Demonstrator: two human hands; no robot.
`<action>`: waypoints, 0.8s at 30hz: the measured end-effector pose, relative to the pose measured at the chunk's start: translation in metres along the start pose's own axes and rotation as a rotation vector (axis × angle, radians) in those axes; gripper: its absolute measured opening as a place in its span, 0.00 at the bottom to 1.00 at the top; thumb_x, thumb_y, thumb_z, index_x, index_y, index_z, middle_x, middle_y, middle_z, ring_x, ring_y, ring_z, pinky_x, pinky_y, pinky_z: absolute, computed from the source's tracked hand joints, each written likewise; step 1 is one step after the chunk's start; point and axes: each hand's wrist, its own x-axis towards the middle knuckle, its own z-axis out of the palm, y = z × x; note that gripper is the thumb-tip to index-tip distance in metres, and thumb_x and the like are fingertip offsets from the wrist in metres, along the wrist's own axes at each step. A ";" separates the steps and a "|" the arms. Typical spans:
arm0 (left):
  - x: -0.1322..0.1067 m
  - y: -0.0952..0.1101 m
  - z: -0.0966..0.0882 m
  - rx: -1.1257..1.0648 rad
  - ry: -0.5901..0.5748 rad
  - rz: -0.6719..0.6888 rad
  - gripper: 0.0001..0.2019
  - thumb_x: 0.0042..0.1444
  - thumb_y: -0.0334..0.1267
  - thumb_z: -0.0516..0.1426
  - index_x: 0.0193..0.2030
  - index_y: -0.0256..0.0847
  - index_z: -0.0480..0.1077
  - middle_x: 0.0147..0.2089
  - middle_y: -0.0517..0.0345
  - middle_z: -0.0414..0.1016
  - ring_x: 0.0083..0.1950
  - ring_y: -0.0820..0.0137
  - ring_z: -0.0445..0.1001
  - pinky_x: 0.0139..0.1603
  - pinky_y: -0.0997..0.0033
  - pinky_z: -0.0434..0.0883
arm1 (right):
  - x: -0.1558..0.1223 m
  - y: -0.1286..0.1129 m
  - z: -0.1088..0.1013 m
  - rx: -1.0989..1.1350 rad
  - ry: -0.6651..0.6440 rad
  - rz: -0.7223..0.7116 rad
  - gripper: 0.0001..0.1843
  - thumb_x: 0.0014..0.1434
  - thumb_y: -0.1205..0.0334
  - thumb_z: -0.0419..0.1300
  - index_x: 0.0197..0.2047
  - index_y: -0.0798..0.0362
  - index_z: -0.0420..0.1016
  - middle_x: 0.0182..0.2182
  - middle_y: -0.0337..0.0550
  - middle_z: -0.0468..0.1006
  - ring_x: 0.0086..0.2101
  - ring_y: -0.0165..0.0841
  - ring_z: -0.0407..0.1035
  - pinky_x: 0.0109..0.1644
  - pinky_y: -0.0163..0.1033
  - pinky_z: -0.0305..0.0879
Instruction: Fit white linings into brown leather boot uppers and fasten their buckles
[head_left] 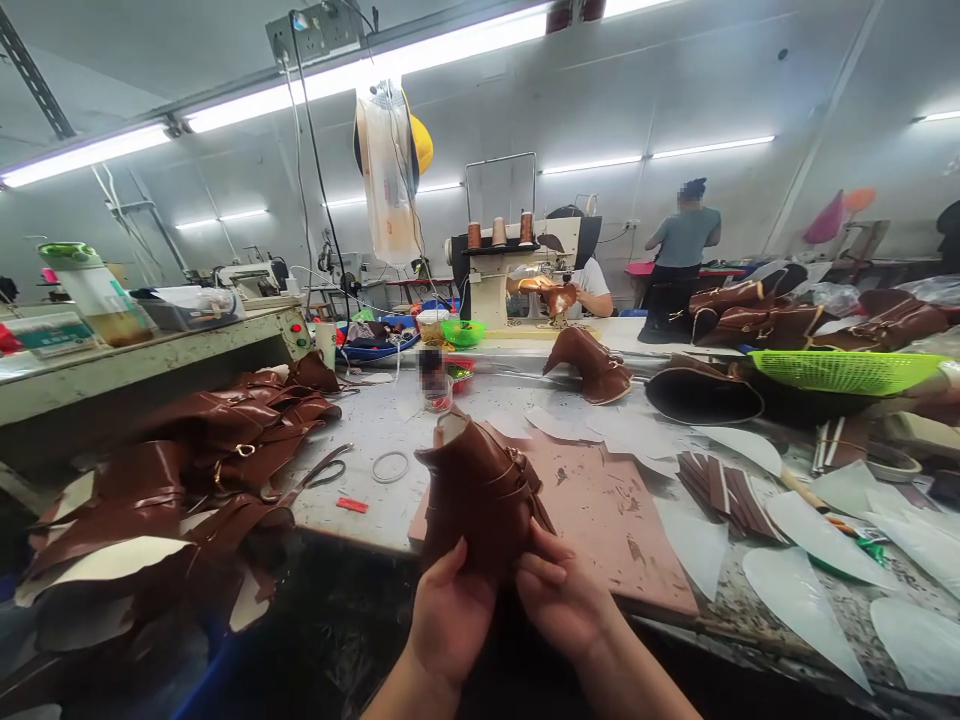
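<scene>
A brown leather boot upper (472, 490) with crossed straps and a small buckle stands upright between my hands, over the front edge of the table. My left hand (454, 615) is closed on its lower left side, with the thumb laid on the leather. At the lower right edge, my right hand (559, 590) pinches the upper near the straps. The fingers behind the leather are hidden. Under and behind it lies a pinkish-brown cutting board (600, 520) with dark marks.
Several brown boot uppers (150, 490) are heaped at left. White curved sheets (802, 610) and brown strips (727, 495) lie at right, below a green basket (847, 370). Another upper (589, 365) stands behind. A person (596, 285) works at a sewing machine (487, 280); another person (684, 245) stands farther back.
</scene>
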 end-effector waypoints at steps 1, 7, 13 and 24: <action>0.000 0.000 0.000 -0.009 0.008 -0.002 0.17 0.61 0.28 0.46 0.46 0.35 0.74 0.48 0.47 0.75 0.55 0.59 0.69 0.62 0.56 0.58 | 0.000 -0.001 0.001 0.005 0.007 -0.009 0.16 0.37 0.74 0.68 0.23 0.54 0.63 0.11 0.22 0.64 0.09 0.12 0.47 0.11 0.21 0.43; 0.000 0.004 0.006 -0.031 -0.033 0.016 0.17 0.61 0.27 0.45 0.46 0.34 0.74 0.49 0.46 0.74 0.50 0.64 0.73 0.54 0.68 0.68 | 0.000 -0.001 0.007 -0.027 0.010 -0.079 0.18 0.34 0.72 0.71 0.25 0.53 0.65 0.16 0.25 0.68 0.10 0.12 0.48 0.11 0.20 0.45; 0.000 0.004 0.024 -0.059 -0.282 0.003 0.21 0.63 0.27 0.39 0.51 0.35 0.71 0.53 0.50 0.71 0.55 0.68 0.69 0.57 0.72 0.64 | -0.003 0.001 0.005 -0.132 -0.034 -0.221 0.16 0.39 0.67 0.71 0.28 0.53 0.68 0.15 0.25 0.66 0.12 0.16 0.52 0.13 0.23 0.50; -0.002 0.000 0.020 -0.088 -0.336 -0.025 0.22 0.63 0.31 0.38 0.53 0.41 0.70 0.59 0.56 0.65 0.62 0.68 0.60 0.64 0.68 0.53 | 0.001 0.007 -0.006 -0.372 -0.060 -0.441 0.08 0.46 0.61 0.67 0.30 0.51 0.72 0.16 0.31 0.68 0.16 0.25 0.61 0.18 0.31 0.58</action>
